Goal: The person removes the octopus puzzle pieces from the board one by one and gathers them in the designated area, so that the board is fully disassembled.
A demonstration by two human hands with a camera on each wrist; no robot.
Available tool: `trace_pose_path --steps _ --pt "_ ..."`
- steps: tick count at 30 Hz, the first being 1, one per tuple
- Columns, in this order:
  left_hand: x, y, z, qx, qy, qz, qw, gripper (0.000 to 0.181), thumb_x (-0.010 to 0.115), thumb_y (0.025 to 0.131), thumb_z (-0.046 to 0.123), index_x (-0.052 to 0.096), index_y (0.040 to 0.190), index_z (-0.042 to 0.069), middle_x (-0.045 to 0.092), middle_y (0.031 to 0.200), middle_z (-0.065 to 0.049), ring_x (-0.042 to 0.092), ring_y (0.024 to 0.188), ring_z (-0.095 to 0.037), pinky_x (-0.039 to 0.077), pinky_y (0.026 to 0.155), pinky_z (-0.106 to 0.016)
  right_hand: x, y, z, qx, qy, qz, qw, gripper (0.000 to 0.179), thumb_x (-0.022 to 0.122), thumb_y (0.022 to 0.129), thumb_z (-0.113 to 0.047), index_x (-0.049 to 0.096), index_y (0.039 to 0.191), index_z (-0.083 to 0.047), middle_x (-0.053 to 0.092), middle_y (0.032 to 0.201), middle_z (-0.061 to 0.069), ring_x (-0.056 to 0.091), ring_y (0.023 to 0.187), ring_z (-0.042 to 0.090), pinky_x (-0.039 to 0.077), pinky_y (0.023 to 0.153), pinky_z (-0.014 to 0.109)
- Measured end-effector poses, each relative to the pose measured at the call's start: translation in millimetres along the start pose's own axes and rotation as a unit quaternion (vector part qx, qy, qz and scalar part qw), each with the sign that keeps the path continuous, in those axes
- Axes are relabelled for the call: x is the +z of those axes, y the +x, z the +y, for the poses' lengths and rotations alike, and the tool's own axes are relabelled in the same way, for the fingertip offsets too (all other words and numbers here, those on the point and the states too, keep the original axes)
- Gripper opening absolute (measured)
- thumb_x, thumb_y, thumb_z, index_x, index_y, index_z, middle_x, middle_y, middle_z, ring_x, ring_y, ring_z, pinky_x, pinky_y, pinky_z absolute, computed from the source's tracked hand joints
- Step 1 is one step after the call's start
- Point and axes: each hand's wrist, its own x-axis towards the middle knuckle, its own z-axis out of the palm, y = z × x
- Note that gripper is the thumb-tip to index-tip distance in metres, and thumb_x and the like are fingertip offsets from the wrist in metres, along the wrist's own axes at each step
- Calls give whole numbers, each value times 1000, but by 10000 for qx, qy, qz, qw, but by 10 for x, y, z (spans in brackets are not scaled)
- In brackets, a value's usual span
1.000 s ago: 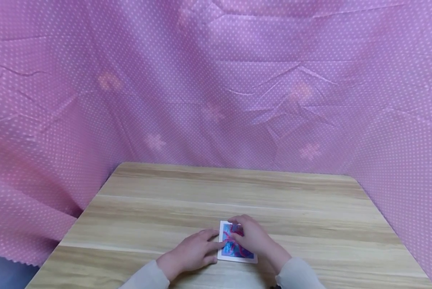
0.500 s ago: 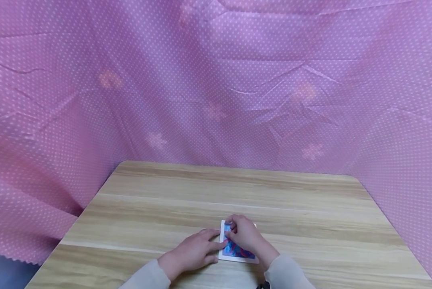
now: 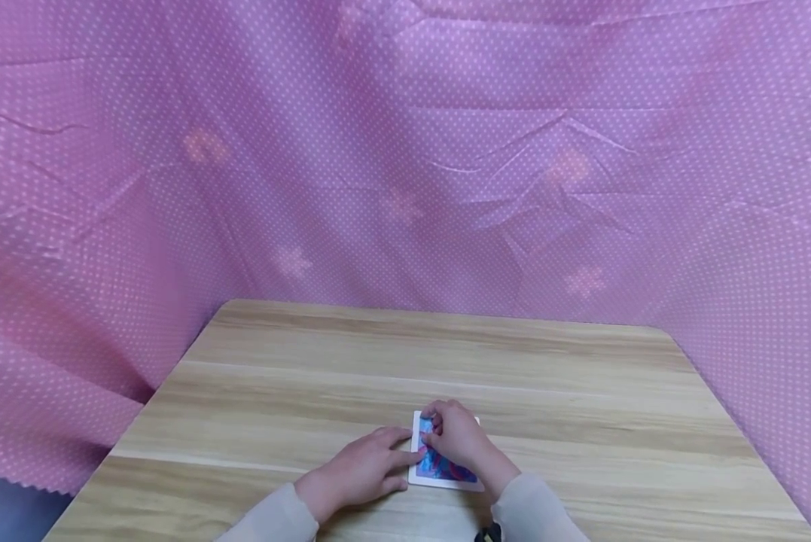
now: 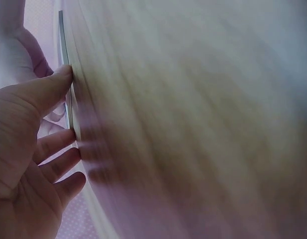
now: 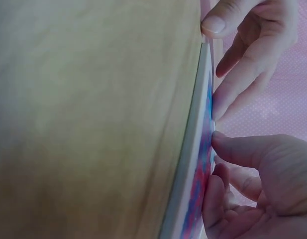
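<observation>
A flat, square picture panel [image 3: 439, 468] with a white border and a blue, red and pink picture lies on the wooden table. My left hand [image 3: 363, 468] is at its left side, with the thumb against the edge and the index fingertip over the picture. From the right, my right hand [image 3: 462, 440] reaches across the panel, fingers bent toward its upper part. In the right wrist view, the right thumb [image 5: 238, 149] and curled fingers touch the picture face. Whether they pinch anything small cannot be seen. The hand covers the panel's upper right part.
The light wooden table [image 3: 276, 376] has rounded far corners. A pink cloth with white dots [image 3: 378, 150] hangs behind it and along both sides. A dark band [image 3: 489, 533] shows at the right wrist by the pale sleeve.
My right hand has shifted slightly left over the panel, its fingers more bent, so the panel's upper right corner now shows. The left hand and panel stay nearly in place.
</observation>
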Motion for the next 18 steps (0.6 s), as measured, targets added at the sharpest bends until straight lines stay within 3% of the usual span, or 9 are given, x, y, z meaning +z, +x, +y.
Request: trace_pose_path --steps 9,18 --pt "-38 -9 18 3 -73 -46 10000 46 64 90 38 56 134 25 48 138 -11 46 125 -25 40 101 -38 -32 24 -43 144 -46 -262 9995 23 73 83 -10 62 103 -10 48 89 5 50 74 18 49 70 37" --pt "-37 -28 36 42 -47 -7 10000 46 64 90 37 57 134 23 48 137 -12 46 125 -26 41 100 -38 -10 16 -21 132 99 -120 9998 26 76 80 -10 60 100 -13 49 98 8 53 83 22 49 81 46"
